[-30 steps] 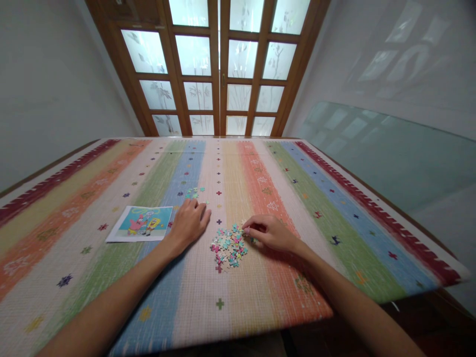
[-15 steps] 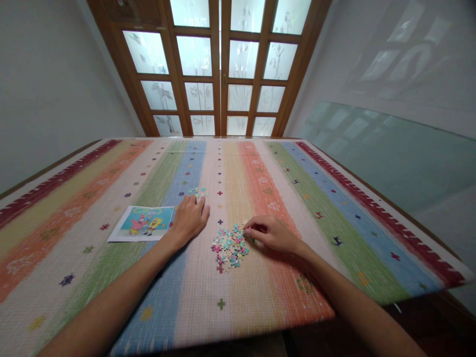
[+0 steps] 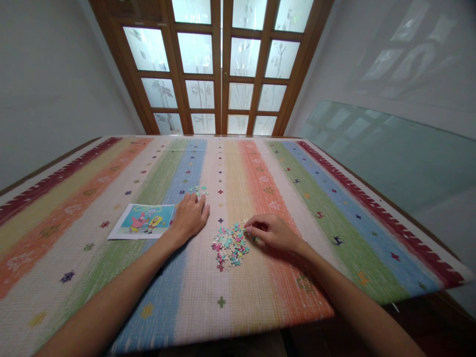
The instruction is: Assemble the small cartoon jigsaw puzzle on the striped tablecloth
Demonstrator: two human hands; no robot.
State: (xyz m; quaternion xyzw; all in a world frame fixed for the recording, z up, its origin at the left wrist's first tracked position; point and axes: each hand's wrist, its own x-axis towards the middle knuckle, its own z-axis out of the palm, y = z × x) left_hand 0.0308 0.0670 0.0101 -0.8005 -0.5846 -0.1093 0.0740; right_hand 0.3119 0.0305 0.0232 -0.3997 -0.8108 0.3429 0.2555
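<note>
Teal, pink and yellow jigsaw pieces sit heaped on the striped tablecloth, with my right hand at the heap's right edge, thumb and forefinger nearly pinched, can't tell if one's between them. My left hand lies by the smaller cluster of pieces, fingers loosely curled, grip hidden. They look light and stiff, so I'd take opposite edges and spare the knobs

The single view looks from the wearer's head, above the table's near edge, facing forward and tilted down across the striped tablecloth. Both forearms reach in from the near left and right, so the left hand and right hand sit mid-view, fairly close. Glazed doors close off the far side.
</note>
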